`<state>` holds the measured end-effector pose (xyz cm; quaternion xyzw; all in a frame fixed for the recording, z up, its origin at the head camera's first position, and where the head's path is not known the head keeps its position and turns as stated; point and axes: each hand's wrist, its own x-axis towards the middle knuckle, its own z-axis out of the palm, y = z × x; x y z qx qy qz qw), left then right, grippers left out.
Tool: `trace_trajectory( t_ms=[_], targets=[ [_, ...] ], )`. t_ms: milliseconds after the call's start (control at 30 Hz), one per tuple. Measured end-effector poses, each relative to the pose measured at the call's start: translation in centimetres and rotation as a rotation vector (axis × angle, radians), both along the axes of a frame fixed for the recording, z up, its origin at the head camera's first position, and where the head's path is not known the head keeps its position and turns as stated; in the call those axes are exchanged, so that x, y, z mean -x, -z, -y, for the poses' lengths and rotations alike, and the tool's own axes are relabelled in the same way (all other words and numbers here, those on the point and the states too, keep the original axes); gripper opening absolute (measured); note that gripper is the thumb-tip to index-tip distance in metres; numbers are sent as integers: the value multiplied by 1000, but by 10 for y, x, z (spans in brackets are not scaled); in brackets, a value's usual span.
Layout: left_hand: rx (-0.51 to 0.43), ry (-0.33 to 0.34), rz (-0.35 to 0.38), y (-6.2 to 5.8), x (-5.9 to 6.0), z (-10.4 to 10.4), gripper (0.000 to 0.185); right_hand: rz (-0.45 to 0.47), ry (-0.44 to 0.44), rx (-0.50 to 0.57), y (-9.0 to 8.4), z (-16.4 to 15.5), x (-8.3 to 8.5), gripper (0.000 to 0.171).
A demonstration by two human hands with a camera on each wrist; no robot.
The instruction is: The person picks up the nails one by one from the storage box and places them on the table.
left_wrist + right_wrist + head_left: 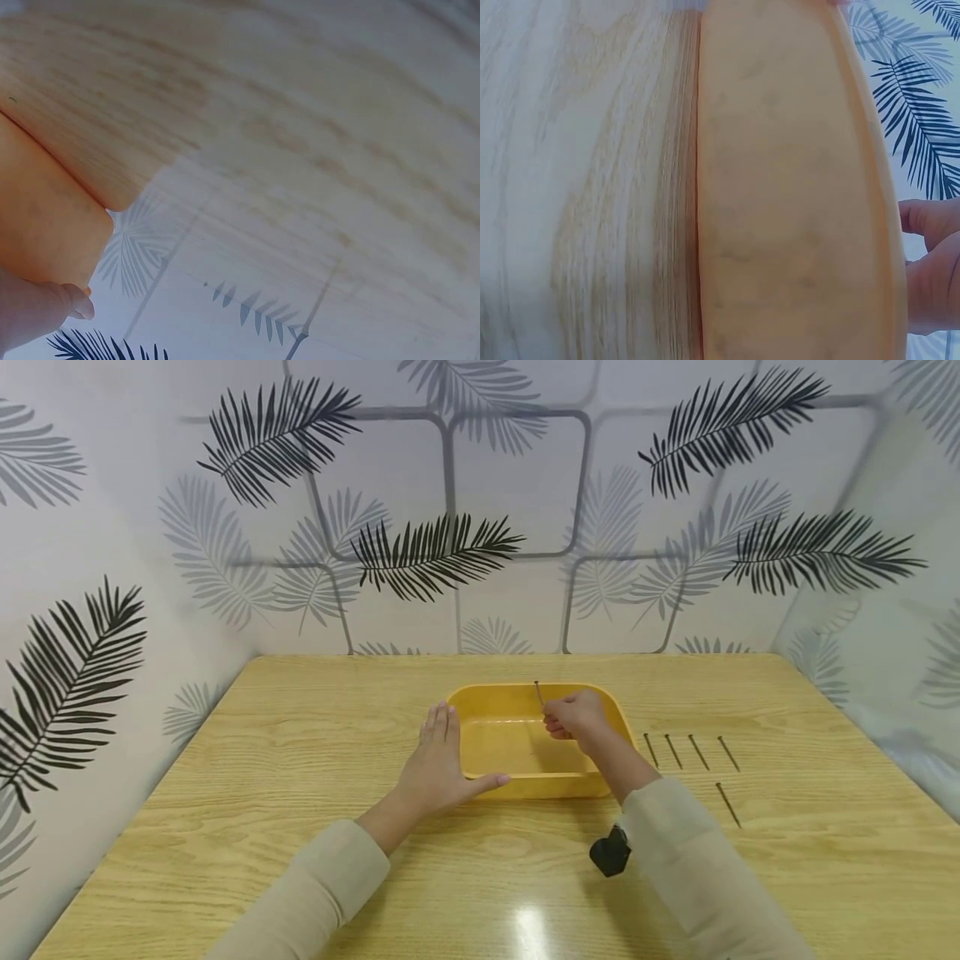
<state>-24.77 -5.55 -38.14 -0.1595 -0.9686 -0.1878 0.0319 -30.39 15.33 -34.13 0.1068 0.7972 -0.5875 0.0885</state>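
A yellow plastic tray (536, 787) stands on the wooden table in the middle of the head view. My left hand (441, 768) lies with straight fingers along its left rim, the thumb reaching over the front rim. Over the tray's right part, my right hand (576, 717) pinches a dark nail (539, 695), whose head points up and away. The left wrist view catches a fingertip (81, 301) at the tray's edge (45, 202). In the right wrist view, the tray's side wall (795, 187) covers much of the frame, with the right hand (934, 270) beyond its rim.
To the right of the tray, several dark nails (698, 752) lie in a slanted row. Another nail (727, 805) is nearer me. A black device (611, 852) sits by the right wrist. Behind the wooden table (337, 693) hangs a leaf-patterned sheet (510, 485).
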Motion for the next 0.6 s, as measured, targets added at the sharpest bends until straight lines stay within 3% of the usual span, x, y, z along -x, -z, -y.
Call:
trace_trajectory(
  t_ms=[600],
  targets=[
    [3, 4, -1, 0, 0, 0, 115, 13, 13, 63, -13, -19, -4, 40]
  ],
)
